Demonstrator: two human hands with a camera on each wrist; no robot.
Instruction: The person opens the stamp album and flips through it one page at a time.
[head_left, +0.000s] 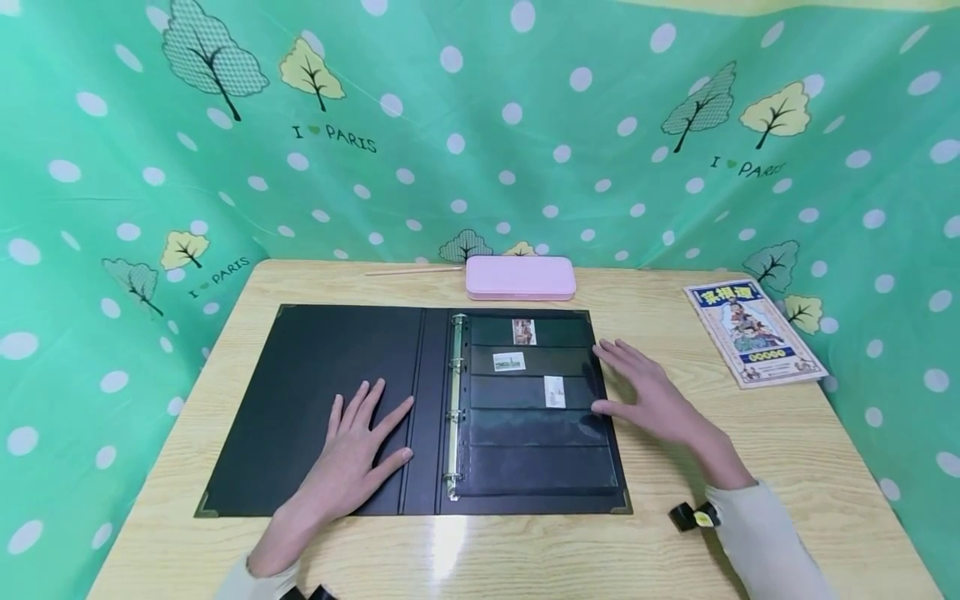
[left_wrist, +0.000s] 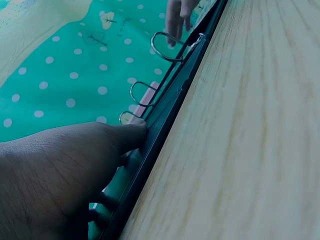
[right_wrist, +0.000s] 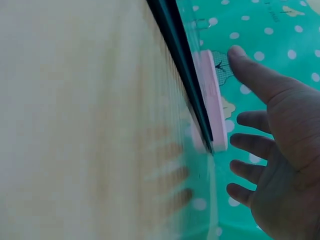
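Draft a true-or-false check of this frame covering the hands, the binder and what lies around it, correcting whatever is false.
1. The left hand lies over the left cover of the ring binder. True.
2. Three stamps show in the pocket page. True.
3. The right hand pinches a stamp. False: it holds nothing.
4. The pink pencil case stands open. False: it is closed.
5. The booklet lies right of the ring binder. True.

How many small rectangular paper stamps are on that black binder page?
3: a brownish stamp in the top row, a white-and-green stamp in the second, a whitish stamp in the third. Any behind the black pocket page would be hidden.
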